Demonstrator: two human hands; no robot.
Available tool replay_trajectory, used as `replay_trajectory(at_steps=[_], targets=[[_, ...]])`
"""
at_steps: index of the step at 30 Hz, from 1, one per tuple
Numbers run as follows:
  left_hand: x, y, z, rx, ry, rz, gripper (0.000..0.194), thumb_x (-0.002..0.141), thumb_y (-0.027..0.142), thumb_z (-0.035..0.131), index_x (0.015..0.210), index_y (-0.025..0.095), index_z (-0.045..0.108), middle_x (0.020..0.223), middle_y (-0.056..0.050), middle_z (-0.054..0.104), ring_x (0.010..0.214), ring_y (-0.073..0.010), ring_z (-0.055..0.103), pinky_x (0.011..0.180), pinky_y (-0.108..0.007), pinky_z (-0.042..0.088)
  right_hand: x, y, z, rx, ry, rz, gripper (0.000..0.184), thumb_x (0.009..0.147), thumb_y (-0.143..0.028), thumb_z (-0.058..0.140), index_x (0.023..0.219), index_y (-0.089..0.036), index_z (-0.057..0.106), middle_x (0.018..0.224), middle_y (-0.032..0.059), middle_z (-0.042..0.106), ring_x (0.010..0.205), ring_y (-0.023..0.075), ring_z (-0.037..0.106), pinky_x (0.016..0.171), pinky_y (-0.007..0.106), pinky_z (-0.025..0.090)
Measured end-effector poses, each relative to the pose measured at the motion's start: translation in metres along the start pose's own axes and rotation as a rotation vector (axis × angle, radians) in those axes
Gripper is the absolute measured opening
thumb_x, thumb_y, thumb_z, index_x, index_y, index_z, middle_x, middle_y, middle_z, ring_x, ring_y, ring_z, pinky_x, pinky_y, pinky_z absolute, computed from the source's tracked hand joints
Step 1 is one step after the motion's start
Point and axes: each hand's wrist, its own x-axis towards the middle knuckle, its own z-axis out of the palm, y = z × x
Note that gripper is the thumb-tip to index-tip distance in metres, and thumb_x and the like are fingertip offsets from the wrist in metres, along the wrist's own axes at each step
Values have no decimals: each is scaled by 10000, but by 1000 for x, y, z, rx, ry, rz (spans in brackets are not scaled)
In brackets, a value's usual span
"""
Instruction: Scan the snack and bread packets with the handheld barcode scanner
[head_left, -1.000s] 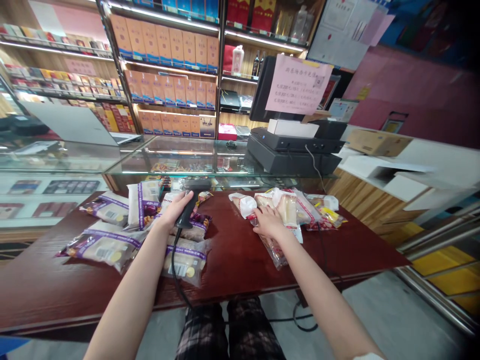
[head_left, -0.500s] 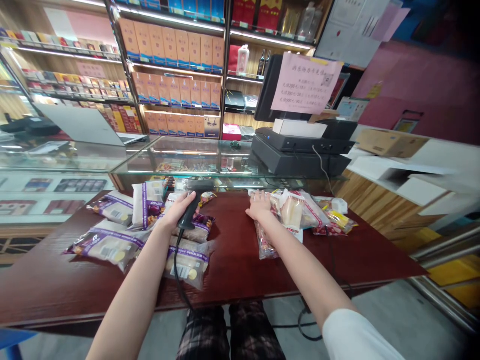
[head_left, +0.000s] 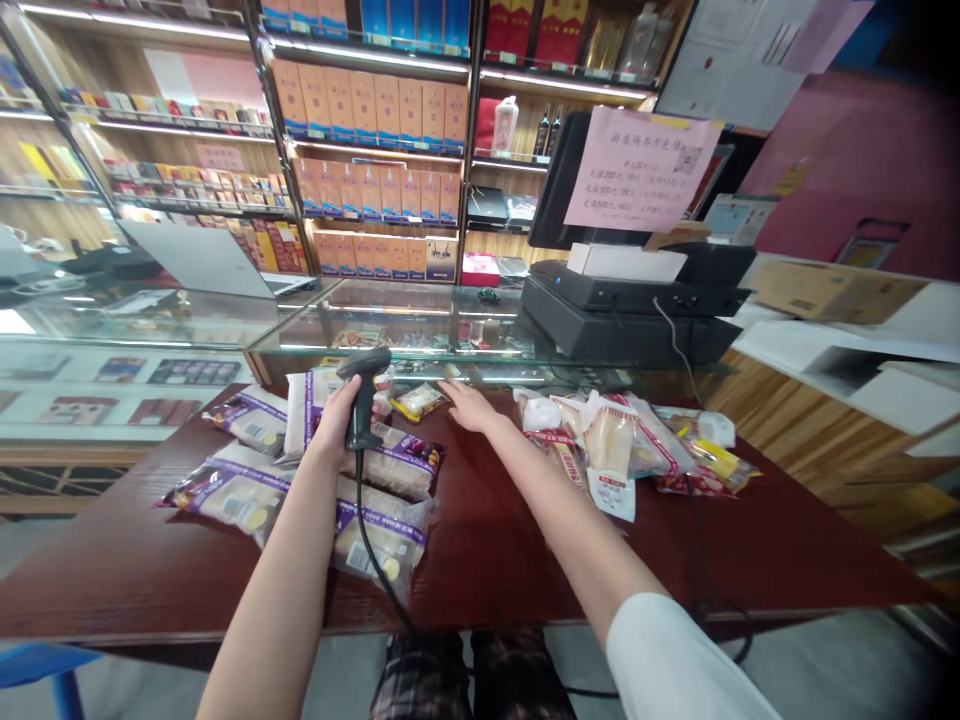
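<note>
My left hand (head_left: 337,418) is wrapped round the grip of a black barcode scanner (head_left: 363,405), held above packs of bread in clear and purple wrapping. One purple-banded pack (head_left: 379,540) lies below the scanner, and another pack (head_left: 236,492) sits to the left of my forearm. My right hand (head_left: 472,408) reaches over the table with its fingers stretched out and nothing in them. Just left of its fingertips lies a small yellow-edged packet (head_left: 417,402). A heap of wrapped bread (head_left: 609,435) is to the right of my right hand.
The dark red table (head_left: 480,560) meets a glass display counter (head_left: 390,325). A black cash register (head_left: 630,310) with a pink notice (head_left: 641,170) stands behind. A yellow packet (head_left: 716,460) lies at the right. The scanner's cable (head_left: 375,560) hangs over the table's front edge.
My right hand has left the bread heap on the right and moved left, beside the small yellow-edged packet. The scanner in my left hand has turned more upright. The view has shifted left.
</note>
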Motion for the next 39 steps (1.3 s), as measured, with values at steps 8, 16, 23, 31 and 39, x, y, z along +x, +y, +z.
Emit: replay_trajectory(at_steps=[8,16,23,31,39], targets=[[9,-5,-12,-3,22,-68,614,776,610,647,1064,69,663,588,-42,618,460,-123,545,429,-213,412,39,-11,43,110,17,-16,692,891,-280,580,1532,-236,323,1525,141,385,1355,325,399,1084,448,347],[0,-2,1,27,-57,2,621,769,609,659,1064,63,662,588,-41,623,464,-124,550,440,-213,409,13,20,24,338,233,114,603,572,-335,855,1072,-197,548,1104,58,509,960,214,561,880,351,465],[-9,-7,18,47,-270,-35,551,800,551,661,1094,85,653,610,-43,625,462,-122,521,428,-221,385,-30,62,8,526,774,279,576,619,-223,772,1137,-165,527,1207,119,428,1106,253,552,1025,395,436],[-29,-12,40,155,-545,-138,562,857,567,614,1227,144,602,641,-34,619,541,-145,549,480,-240,421,-36,48,17,440,822,75,723,669,-112,659,1332,-191,380,1255,132,446,1172,271,528,1008,438,471],[-31,-13,49,314,-571,-34,573,839,637,597,1104,130,584,593,14,546,519,-112,496,500,-224,391,-42,35,22,386,821,-13,835,693,-92,624,1436,-177,251,1250,155,469,1149,275,557,989,463,498]])
